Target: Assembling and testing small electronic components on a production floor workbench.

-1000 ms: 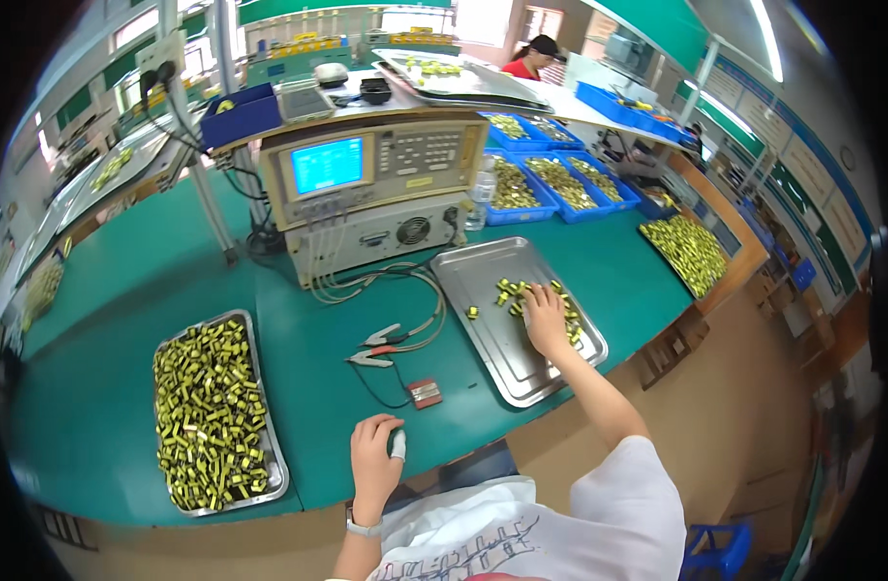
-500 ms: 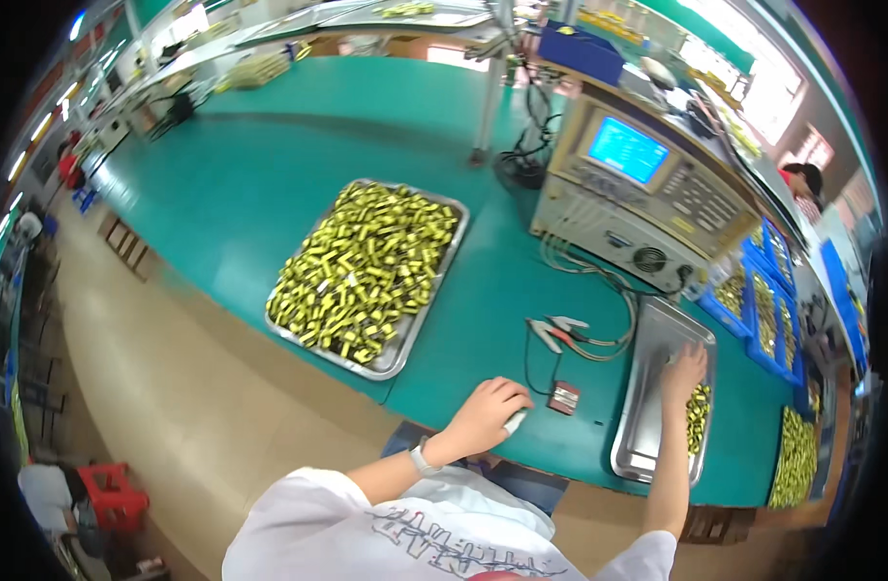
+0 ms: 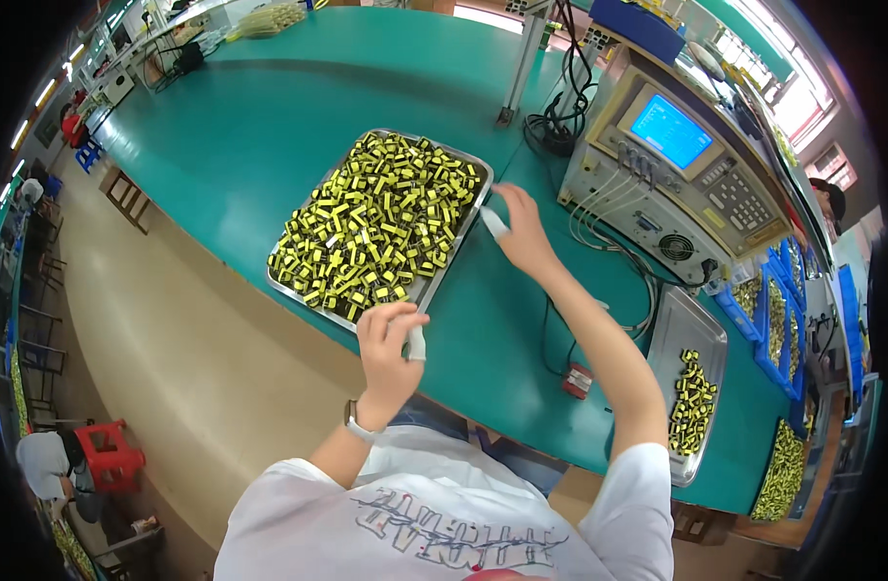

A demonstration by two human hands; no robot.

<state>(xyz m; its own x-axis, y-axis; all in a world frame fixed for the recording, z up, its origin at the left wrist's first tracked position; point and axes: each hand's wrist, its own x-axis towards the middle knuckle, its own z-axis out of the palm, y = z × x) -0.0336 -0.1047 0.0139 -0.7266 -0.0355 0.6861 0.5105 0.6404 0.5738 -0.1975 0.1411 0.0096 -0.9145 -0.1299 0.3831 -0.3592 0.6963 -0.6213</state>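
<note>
Right hand (image 3: 521, 232) off sparse tray (image 3: 676, 324) now, my fingers parted beside full tray (image 3: 421, 291) just left; left hand (image 3: 390, 358) half-curled at near corner (contact unclear). Attention now on yellow-black parts (image 3: 376, 223) heaped there.

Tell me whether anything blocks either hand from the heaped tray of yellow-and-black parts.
Nothing visible stands between: the right hand is beside the tray, at its right side; the left hand is at its near edge. Whether either touches it, I cannot tell.
</note>
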